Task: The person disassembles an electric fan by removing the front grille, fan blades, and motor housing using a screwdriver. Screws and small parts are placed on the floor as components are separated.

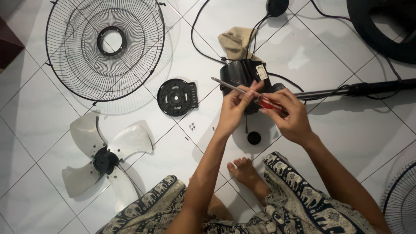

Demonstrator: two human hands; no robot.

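While both hands sit mid-frame: one screwdriver [251, 95], red handle, above the black fan motor [242, 74]
Left hand [232, 108]: fingertips pinching its shaft
Right hand [292, 117]: fingers wrapped round the handle
Count: two grilles, one wire guard [105, 45] upper left, another [401, 201] cut off lower right; one blade [104, 160]; one black round plate [177, 96]
Hard to make out: tiny screws [192, 126] on tile

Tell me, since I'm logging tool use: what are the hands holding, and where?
A screwdriver: right hand grips its red handle, left hand pinches the metal shaft.
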